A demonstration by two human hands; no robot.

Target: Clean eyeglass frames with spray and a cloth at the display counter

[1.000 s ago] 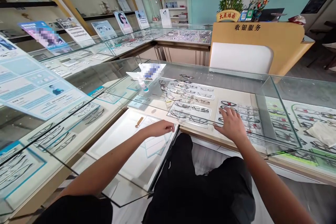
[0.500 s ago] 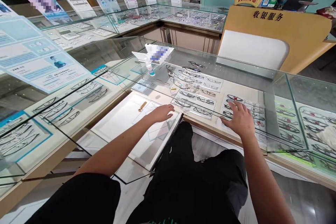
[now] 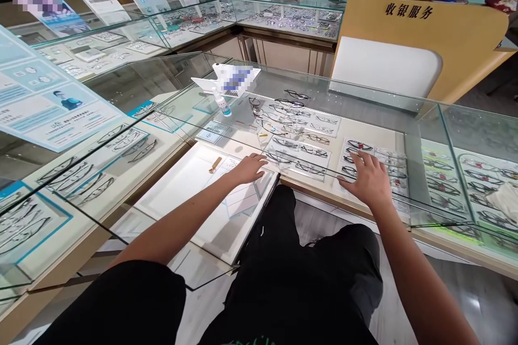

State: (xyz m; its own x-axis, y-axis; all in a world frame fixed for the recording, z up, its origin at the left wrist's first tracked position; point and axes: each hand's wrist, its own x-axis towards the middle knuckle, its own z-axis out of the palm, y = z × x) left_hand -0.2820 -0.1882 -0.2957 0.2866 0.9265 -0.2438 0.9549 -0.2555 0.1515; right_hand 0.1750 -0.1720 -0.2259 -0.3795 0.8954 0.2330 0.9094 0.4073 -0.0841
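Note:
My left hand (image 3: 250,167) rests on the glass countertop (image 3: 182,135) with fingers loosely apart, above the right part of a pulled-out white drawer (image 3: 174,188). A brown tag-like item (image 3: 216,164) lies in that drawer. My right hand (image 3: 370,180) lies on the glass near its front edge, fingers spread and holding nothing. Under it, inside the case, are eyeglasses (image 3: 359,145) with red marks on the lenses. To its left, several eyeglass frames (image 3: 311,167) sit on a pale tray below the glass. More glasses (image 3: 297,95) lie farther back.
A small white bottle (image 3: 223,105) stands on the counter before a folded white card stand (image 3: 238,78). Poster boards (image 3: 56,91) lean at the left. A wooden cashier desk (image 3: 457,43) stands behind. A white cloth (image 3: 504,199) lies at the right.
The view has shifted a little, so the counter and posters sit slightly left and higher. My left hand's fingers look a bit more spread; my right hand stays in place.

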